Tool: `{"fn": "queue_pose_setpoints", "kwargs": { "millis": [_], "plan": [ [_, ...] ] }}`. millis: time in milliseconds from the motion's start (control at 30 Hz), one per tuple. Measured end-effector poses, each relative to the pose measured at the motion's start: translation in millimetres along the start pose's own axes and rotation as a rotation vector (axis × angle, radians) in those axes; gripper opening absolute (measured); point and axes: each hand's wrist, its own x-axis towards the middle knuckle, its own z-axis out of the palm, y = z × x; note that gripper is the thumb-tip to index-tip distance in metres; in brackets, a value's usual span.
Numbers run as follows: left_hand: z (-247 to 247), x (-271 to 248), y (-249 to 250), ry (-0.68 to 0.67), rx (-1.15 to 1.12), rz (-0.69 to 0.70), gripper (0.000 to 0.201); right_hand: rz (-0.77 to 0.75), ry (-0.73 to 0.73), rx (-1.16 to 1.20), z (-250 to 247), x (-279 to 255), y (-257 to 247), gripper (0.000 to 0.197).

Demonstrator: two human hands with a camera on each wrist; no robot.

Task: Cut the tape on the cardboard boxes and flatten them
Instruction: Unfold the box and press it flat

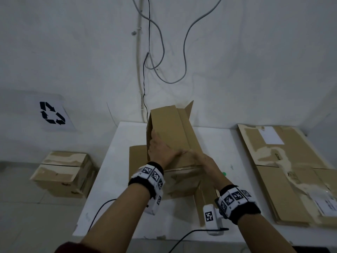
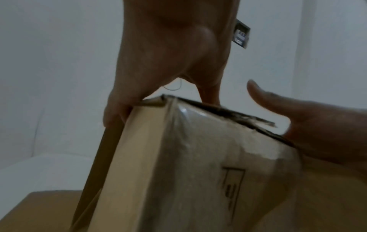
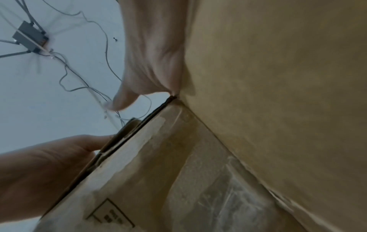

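Observation:
A brown cardboard box stands tilted and partly collapsed in the middle of the white table, with its far flaps open. Clear tape covers its near face. My left hand lies on the upper panel, its fingers curled over the box's left edge. My right hand presses on the near right corner of the box. Its thumb sticks out free; its other fingers are hidden behind the cardboard. No cutting tool shows in either hand.
A flat cardboard sheet lies under the box. Flattened boxes are stacked at the table's right. A taped box sits on the floor at the left, near a recycling sign. Cables hang on the wall behind.

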Motion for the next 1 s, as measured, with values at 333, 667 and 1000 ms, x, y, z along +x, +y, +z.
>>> {"fn": "queue_pose_setpoints", "kwargs": {
  "millis": [333, 667, 1000],
  "plan": [
    [-56.6, -30.5, -65.6, 0.149, 0.367, 0.123, 0.054, -0.007, 0.032, 0.003, -1.9, 9.8, 6.3, 0.046],
    [-37.3, -51.6, -65.3, -0.067, 0.328, 0.04, 0.037, 0.008, 0.0, 0.034, 19.2, 26.3, -17.2, 0.049],
    [-32.1, 51.8, 1.5, -0.211, -0.034, -0.17, 0.088, 0.012, -0.034, -0.039, 19.8, 47.3, -19.1, 0.067]
  ]
}}
